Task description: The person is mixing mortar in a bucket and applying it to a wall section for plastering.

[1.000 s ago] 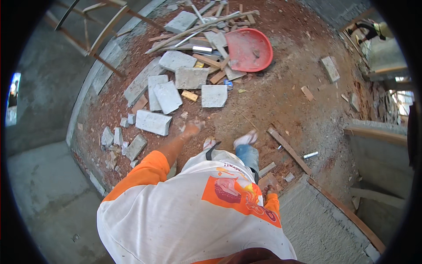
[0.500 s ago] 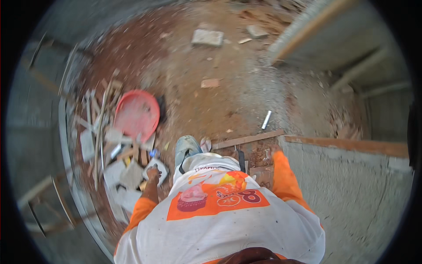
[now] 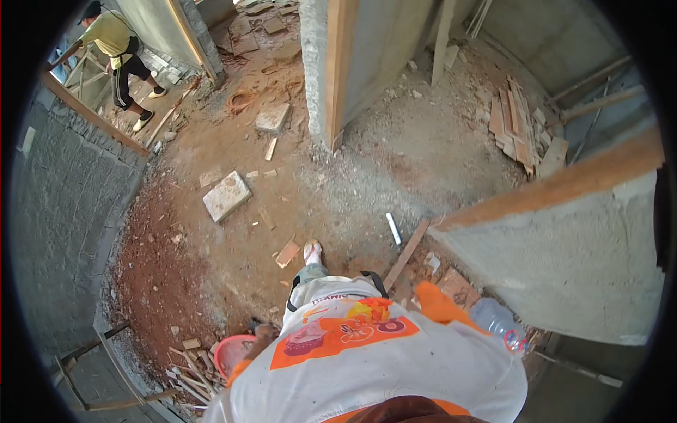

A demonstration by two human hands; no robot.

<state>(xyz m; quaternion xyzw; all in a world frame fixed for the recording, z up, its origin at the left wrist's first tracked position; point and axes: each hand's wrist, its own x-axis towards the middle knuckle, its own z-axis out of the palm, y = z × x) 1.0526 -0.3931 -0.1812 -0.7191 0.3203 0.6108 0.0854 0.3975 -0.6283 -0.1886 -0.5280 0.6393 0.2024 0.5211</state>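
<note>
My left hand point(image 3: 262, 337) hangs low at the left of my body, in front of a red tub point(image 3: 229, 352); its fingers are too small and hidden to read. My right orange sleeve point(image 3: 444, 307) reaches forward beside broken boards point(image 3: 458, 289); the hand beyond its cuff is hidden. A clear plastic bottle point(image 3: 497, 317) shows just right of that arm. My white shoe point(image 3: 313, 252) steps on the dirt floor point(image 3: 331, 211), near a small wood piece point(image 3: 288, 252).
A person in yellow point(image 3: 116, 42) stands in an opening at upper left. Wall ends with timber edges point(image 3: 335, 70) stand ahead and at right point(image 3: 536, 197). A pale block point(image 3: 227, 196), a plank point(image 3: 405, 254), a white pipe point(image 3: 393, 227) and stacked boards point(image 3: 515, 127) lie about.
The view has turned rightward: the rubble pile and red tub have swung to the lower left, and the doorways and other person now fill the top. My feet have stepped.
</note>
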